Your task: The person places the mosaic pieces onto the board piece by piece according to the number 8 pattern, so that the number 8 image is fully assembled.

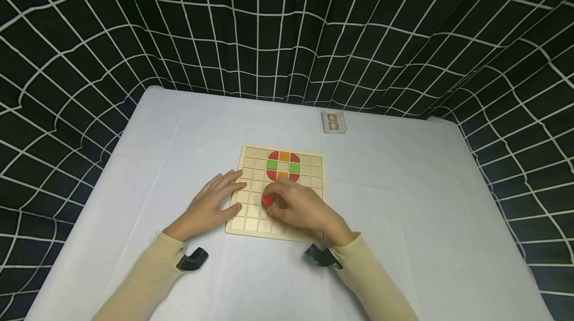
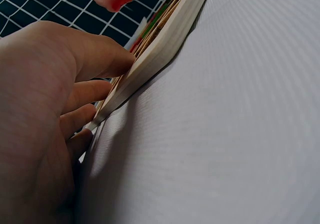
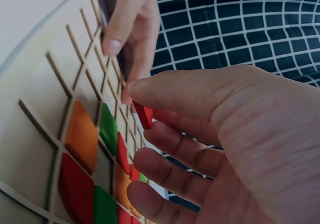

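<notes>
A wooden grid board [image 1: 251, 224] lies on the table. On it, red quarter-round tiles, orange tiles [image 1: 284, 156] and green tiles [image 1: 272, 164] form a rounded ring. My right hand [image 1: 305, 206] is over the lower middle, pinching a red tile [image 3: 143, 115] between thumb and index finger, just off the board. In the right wrist view, an orange tile [image 3: 81, 134] and a green tile [image 3: 107, 126] lie in cells nearest that hand. My left hand [image 1: 208, 209] rests at the board's left edge, fingers spread. Its thumb [image 2: 112, 59] touches the rim. The right hand hides several cells.
A small stack of pattern cards [image 1: 334, 122] lies beyond the board, to the right. White cloth covers the table [image 1: 403, 186]. A black curtain with a white grid [image 1: 278, 32] stands behind and at both sides.
</notes>
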`<state>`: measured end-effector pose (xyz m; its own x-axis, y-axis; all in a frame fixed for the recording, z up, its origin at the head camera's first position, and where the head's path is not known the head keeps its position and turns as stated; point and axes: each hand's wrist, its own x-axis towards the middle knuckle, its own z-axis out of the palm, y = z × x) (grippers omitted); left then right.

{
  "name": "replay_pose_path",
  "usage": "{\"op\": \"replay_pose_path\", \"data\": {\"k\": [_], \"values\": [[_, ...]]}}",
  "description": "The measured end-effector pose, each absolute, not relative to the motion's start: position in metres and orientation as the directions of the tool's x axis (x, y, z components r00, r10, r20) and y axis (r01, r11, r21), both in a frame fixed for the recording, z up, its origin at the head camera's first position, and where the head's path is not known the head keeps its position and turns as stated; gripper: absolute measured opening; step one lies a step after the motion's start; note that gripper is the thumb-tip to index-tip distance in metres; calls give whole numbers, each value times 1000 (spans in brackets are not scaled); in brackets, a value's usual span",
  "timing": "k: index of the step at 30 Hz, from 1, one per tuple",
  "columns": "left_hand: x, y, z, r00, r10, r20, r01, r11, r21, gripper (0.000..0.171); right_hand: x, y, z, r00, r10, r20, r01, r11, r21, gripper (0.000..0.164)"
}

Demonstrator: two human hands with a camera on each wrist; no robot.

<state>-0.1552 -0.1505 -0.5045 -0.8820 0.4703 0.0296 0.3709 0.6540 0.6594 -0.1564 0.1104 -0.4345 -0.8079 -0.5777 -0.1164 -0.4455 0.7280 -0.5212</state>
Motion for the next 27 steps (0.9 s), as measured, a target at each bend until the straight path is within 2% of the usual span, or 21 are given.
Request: {"op": "replay_pose_path", "data": {"k": [13, 22, 27], "values": [[-156, -151, -507, -881, 472, 36, 375, 649, 662, 54, -151, 104, -445, -789, -596, -147, -480, 748, -458, 26], [-155, -151, -505, -883, 468, 30, 367, 648, 668, 55, -150, 104, -447, -793, -593, -143, -482, 752, -450, 9], [-155, -151, -504, -884, 466, 26, 360, 645, 674, 54, -149, 102, -450, -796, -593, -123, -492, 752, -439, 19]]}}
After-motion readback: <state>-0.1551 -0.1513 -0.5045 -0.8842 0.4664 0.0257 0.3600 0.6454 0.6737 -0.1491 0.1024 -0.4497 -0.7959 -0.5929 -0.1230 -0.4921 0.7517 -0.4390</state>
